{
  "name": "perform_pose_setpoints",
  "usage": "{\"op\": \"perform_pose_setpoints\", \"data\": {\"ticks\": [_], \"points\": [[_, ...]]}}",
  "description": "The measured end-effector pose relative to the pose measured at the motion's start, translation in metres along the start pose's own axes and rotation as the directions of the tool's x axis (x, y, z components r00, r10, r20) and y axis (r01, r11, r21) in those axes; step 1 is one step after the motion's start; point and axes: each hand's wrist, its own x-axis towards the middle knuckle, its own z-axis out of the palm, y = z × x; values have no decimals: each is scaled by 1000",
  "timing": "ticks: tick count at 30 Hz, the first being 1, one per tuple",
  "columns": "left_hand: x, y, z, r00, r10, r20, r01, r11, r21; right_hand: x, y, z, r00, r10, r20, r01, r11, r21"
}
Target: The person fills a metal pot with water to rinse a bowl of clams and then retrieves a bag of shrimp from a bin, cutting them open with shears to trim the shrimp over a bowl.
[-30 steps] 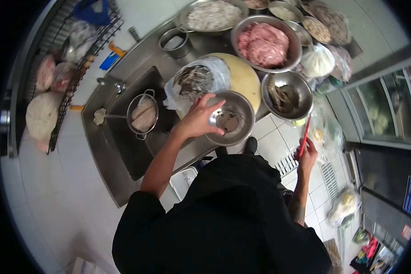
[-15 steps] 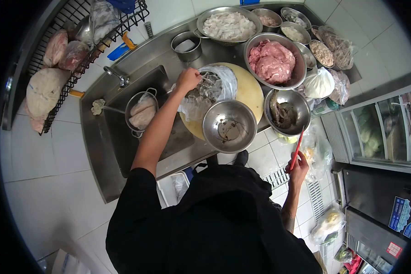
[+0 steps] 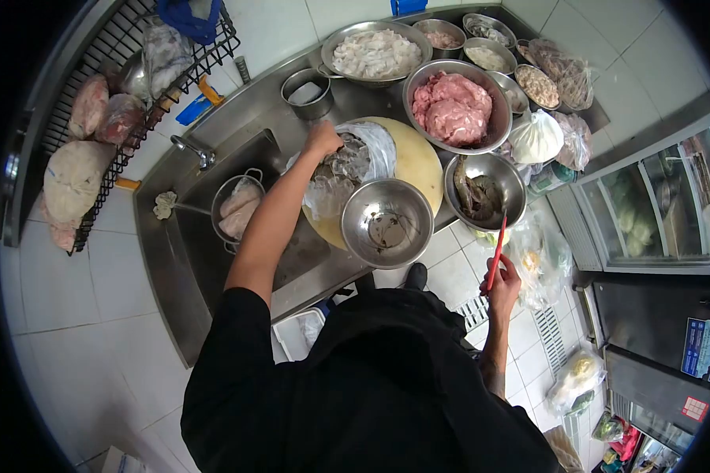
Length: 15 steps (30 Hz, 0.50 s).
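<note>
My left hand is closed at the upper left edge of an opened plastic bag. What its fingers grip, if anything, is hidden. Greyish, glistening pieces, perhaps shrimp, lie in the bag, which rests on a round yellowish cutting board. Wrapped round a slim red tool are the fingers of my right hand; its tip points at the near rim of a steel bowl holding dark shrimp. Another steel bowl, with dark scraps and some liquid, overlaps the board's near edge.
Raw minced meat fills a large bowl behind the board. Pale pieces lie in a colander at the back. To the left, the sink holds a pot with pale meat. A wire rack hangs at upper left; a glass-doored fridge stands right.
The view has shifted slightly. My left hand has turned knuckles-up and lowered onto the bag's edge. My right hand still holds the red tool near the shrimp bowl, now more upright.
</note>
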Motion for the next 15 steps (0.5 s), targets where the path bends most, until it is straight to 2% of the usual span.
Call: {"op": "perform_pose_setpoints", "data": {"ticks": [2,4,8,10,11,13,14,15], "points": [[-2,2,-2,1000,12,-27,-13,999,-35,1,-2,3,1000,-13,23,14,1000,-14],[-3,9,-3,997,-4,-79,6,1000,20,1,-2,6,999,-18,26,19,1000,-18],[-5,13,-13,999,53,-13,-52,997,54,0,-4,7,999,-16,40,18,999,-42],[-7,9,-20,994,-6,110,26,982,-187,-2,-6,6,999,-19,44,21,999,-42],[-8,8,-25,994,-1,111,21,983,-183,-3,-7,6,999,-20,46,22,999,-39],[-20,3,-37,943,34,330,120,893,-434,-5,-9,5,999,-22,40,23,999,-36],[-31,-1,-46,960,143,239,-27,902,-430,-6,-11,4,999,-29,38,30,999,-37],[-38,-7,-54,963,150,226,-42,906,-421,-7,-14,3,999,-24,28,25,999,-29]]}}
